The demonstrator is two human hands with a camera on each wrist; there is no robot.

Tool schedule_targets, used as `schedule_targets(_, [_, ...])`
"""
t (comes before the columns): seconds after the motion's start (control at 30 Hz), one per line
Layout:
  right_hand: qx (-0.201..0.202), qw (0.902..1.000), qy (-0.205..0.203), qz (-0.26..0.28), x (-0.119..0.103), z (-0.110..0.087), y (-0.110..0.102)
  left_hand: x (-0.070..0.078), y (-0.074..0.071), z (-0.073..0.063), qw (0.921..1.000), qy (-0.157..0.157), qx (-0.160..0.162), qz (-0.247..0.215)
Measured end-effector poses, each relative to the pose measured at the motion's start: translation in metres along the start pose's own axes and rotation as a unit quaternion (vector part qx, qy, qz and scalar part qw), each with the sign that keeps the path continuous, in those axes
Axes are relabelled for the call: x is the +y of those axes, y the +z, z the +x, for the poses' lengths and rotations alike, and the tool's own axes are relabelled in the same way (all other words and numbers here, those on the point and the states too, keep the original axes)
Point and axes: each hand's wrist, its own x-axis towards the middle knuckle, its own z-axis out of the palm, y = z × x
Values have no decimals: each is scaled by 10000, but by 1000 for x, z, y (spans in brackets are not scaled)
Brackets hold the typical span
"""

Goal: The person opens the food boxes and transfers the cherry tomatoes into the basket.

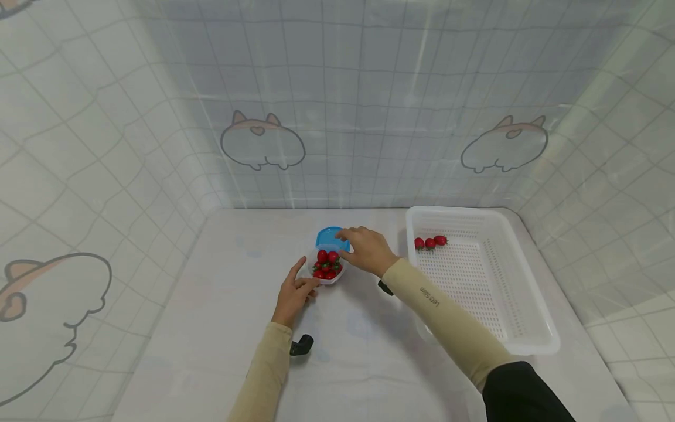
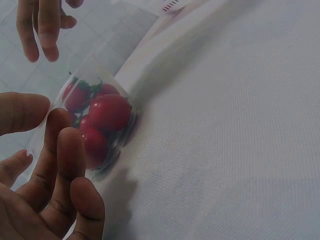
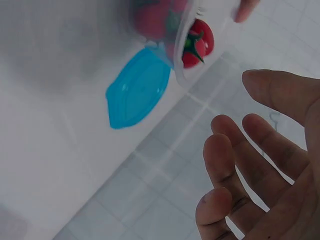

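Note:
A small clear plastic container (image 1: pixel 331 281) full of cherry tomatoes (image 1: pixel 327 266) stands on the white table. My left hand (image 1: pixel 294 298) holds it at the near left, thumb and a fingertip pinching its rim (image 2: pixel 46 120). Above the container's far right side hovers my right hand (image 1: pixel 368 251), fingers loosely bent and holding nothing. The right wrist view shows a gap between these fingers and the tomatoes (image 3: pixel 194 47). Directly behind the container lies a blue lid (image 3: pixel 137 92), partly covered by the right hand in the head view.
To the right stands a large white perforated basket (image 1: pixel 527 287), with three more cherry tomatoes (image 1: pixel 430 243) in its far left corner. My right forearm crosses over its near left side. A pale tiled-pattern curtain (image 1: pixel 369 117) encloses the table at the back and sides.

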Motion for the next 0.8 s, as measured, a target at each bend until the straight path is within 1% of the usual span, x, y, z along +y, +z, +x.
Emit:
schedule_targets(0.2, [-182, 9998, -28, 93, -5, 3, 13, -1, 0, 0, 10000, 29, -18, 15])
schedule_targets(0.33, [-262, 9996, -48, -44, -7, 5, 21, -1, 0, 0, 10000, 36, -7, 16])
schedule_targets(0.6, [-21, 9985, -223, -501, -12, 7, 31, -1, -2, 0, 9999, 63, -79, 59])
schedule_targets(0.67, [-11, 9975, -250, -665, -14, 7, 31, 6, -2, -3, 9999, 1, -150, 62])
schedule_targets(0.8, [5, 9952, -328, -926, -17, 8, 32, 30, -3, -19, 9997, -56, -244, 81])
